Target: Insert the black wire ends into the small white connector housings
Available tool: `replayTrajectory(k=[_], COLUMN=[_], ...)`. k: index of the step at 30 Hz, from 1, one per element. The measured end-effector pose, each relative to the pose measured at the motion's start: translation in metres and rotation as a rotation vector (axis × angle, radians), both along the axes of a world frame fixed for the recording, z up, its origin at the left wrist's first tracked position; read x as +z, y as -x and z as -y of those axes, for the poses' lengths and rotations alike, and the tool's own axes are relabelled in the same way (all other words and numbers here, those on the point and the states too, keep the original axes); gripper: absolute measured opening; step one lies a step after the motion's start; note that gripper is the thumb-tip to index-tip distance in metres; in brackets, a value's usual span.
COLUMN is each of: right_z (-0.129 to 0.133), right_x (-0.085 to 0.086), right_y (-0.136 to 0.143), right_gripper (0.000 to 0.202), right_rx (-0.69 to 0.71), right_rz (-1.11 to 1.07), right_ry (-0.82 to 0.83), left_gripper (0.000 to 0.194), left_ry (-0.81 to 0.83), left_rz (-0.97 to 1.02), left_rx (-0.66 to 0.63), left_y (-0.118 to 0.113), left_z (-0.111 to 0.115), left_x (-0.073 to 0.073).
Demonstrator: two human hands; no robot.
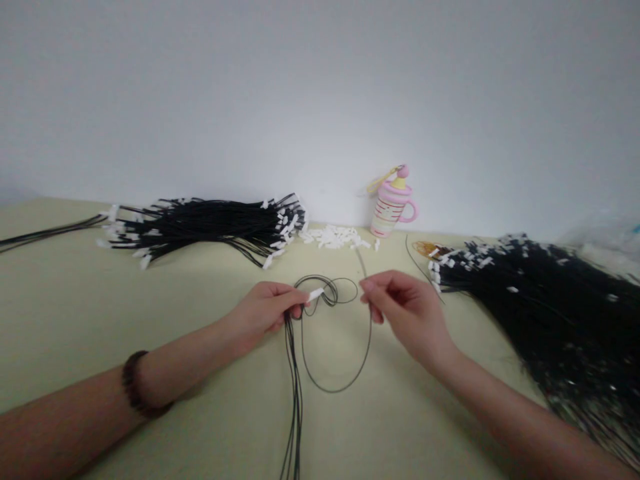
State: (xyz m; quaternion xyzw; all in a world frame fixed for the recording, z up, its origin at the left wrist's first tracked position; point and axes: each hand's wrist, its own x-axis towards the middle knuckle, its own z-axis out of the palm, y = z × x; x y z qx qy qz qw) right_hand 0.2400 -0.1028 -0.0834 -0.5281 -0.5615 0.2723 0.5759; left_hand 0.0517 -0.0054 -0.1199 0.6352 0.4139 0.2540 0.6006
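Near the middle of the view, my left hand pinches a white connector and a bunch of thin black wires. The wires hang down toward the table's front, and several small loops curl beside the connector. To the right, my right hand holds one thin wire between thumb and fingertips. This wire sags in a wide loop between both hands, and its end sticks up above my right fingers.
A pile of white connectors lies by the wall beside a pink and white toy cup. Bundled black wires lie at the left, with a larger wire heap at the right. Brown bands are near the heap.
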Motion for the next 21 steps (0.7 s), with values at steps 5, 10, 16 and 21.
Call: replayTrajectory(k=[5,10,16,21], right_z=[-0.001,-0.001,0.001,0.001], right_x=[-0.043,-0.051,-0.049,-0.051], right_y=[0.024,0.023,0.022,0.022], right_gripper=[0.022,0.019,0.018,0.018], right_rx=[0.046,0.042,0.051,0.045], right_rz=[0.145,0.269,0.286,0.304], right_ry=[0.186,0.159,0.154,0.146], left_gripper=[0.029,0.028,0.027,0.027], left_ry=[0.022,0.024,0.023,0.033], left_rz=[0.022,0.011,0.025,0.012], left_rx=[-0.019,-0.036,-0.04,-0.022], left_y=[0.001,0.0,0.001,0.0], left_z=[-0.003,-0.002,-0.002,-0.003], left_x=[-0.003,-0.001,-0.002,-0.002])
